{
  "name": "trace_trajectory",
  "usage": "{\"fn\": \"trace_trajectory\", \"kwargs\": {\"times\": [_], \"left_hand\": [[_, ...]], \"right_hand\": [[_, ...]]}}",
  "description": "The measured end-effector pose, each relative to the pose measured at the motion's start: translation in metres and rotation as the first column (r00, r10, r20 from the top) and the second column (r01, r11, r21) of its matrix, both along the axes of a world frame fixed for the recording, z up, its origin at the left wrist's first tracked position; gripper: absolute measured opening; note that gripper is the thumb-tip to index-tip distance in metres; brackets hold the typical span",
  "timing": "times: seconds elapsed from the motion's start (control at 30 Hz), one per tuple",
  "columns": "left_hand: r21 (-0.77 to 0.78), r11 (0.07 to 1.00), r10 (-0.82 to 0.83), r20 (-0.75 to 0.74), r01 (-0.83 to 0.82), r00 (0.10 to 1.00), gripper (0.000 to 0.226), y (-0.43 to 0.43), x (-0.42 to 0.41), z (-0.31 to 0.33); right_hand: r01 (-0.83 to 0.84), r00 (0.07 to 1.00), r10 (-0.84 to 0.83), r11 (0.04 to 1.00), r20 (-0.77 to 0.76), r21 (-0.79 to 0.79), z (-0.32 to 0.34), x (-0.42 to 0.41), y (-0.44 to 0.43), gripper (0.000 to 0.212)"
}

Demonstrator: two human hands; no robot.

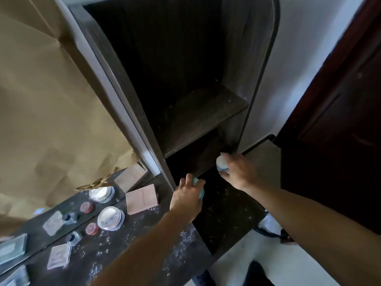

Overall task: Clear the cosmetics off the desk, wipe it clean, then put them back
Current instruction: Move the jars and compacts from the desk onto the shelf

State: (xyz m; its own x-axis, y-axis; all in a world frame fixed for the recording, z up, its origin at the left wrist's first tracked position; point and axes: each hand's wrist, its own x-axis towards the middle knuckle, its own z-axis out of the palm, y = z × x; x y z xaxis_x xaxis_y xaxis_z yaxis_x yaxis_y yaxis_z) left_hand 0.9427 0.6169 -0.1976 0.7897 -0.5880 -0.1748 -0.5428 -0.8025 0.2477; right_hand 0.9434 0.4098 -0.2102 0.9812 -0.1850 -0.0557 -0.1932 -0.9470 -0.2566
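My left hand (186,198) grips a teal round jar (200,191) at the mouth of the dark lower shelf compartment (224,205). My right hand (239,170) holds a round container with a white lid (222,163) deeper in the same compartment, near its right wall. On the dusty dark desk (115,252) to the left lie a pink square compact (142,199), a clear round jar (111,218), a small red pot (92,228), a dark little bottle (73,238) and a clear square case (58,259).
A mirror (61,211) behind the desk doubles the cosmetics. Brown paper (51,100) covers the mirror above. An upper shelf board (206,114) stands bare and dusty. A dark door (340,100) is at the right. White floor (237,263) lies below.
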Motion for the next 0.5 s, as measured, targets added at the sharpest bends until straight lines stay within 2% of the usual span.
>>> {"fn": "trace_trajectory", "kwargs": {"times": [0.2, 0.3, 0.5], "left_hand": [[0.0, 0.987, 0.162, -0.005, -0.162, 0.987, 0.058, -0.01, 0.007, -0.005], [-0.013, 0.963, 0.268, 0.003, -0.268, 0.964, 0.061, -0.016, 0.007, -0.005], [0.017, 0.884, 0.468, 0.0, -0.468, 0.884, 0.062, -0.034, -0.007, -0.007]], "right_hand": [[-0.14, 0.99, 0.141, 0.99, 0.018, -0.016, -0.02, 0.06, -0.01, 0.063], [-0.183, 0.982, 0.186, 0.98, 0.022, -0.077, -0.022, 0.089, -0.018, 0.059], [-0.224, 0.972, 0.222, 0.974, -0.073, -0.029, -0.028, 0.123, -0.02, 0.067]]}}
